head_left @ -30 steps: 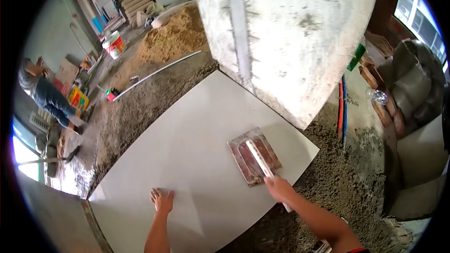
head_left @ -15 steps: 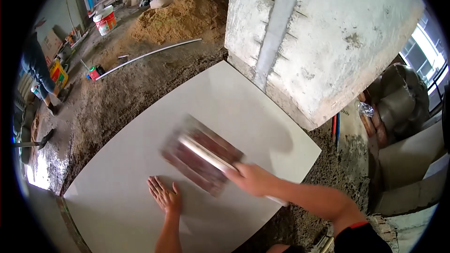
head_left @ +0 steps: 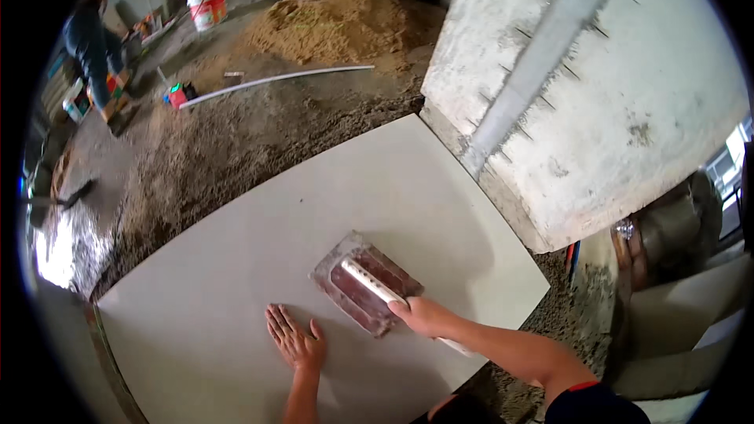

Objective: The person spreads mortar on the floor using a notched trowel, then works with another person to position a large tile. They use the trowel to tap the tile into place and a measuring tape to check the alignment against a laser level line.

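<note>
A large pale floor tile [head_left: 212, 267] lies in front of me. My left hand [head_left: 297, 339] rests flat on it, fingers stretched out, holding nothing. My right hand [head_left: 424, 316] is wrapped round the white handle of a flat, rectangular tile-tamping paddle [head_left: 360, 301], its face reddish-brown with a grey, worn rim. The paddle is over the middle of the tile, to the right of my left hand. Whether its underside touches the tile I cannot tell.
A whitish pillar [head_left: 628, 102] stands at the tile's far right edge. Rough mortar [head_left: 204, 165] borders the far side. Beyond lie a thin white strip [head_left: 283, 80], a red-and-green device [head_left: 181, 94], a sand heap [head_left: 338, 23] and a bucket [head_left: 207, 8]. Another person [head_left: 90, 43] bends at far left.
The paddle was blurred by motion and is now sharper, lower against the tile. My left hand stays flat on the tile. The view has shifted, and the person at far left shows more fully.
</note>
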`<act>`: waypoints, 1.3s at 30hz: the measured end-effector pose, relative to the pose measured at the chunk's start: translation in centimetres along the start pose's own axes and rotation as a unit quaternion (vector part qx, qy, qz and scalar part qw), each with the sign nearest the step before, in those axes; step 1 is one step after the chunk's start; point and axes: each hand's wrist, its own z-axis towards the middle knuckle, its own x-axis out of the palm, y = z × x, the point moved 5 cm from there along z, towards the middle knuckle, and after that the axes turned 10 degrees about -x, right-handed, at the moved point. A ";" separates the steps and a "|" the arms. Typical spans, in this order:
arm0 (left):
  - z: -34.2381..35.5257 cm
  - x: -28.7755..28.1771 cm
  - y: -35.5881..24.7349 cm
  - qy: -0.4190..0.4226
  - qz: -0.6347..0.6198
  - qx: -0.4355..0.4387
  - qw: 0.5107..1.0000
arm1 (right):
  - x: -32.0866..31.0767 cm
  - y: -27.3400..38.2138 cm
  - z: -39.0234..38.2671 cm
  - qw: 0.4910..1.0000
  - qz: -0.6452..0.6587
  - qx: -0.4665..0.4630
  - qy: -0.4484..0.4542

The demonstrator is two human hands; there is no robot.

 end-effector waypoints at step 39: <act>-1.4 0.6 -0.1 -0.038 -0.010 0.054 0.998 | -3.2 -1.6 -16.1 0.966 0.228 0.114 -0.051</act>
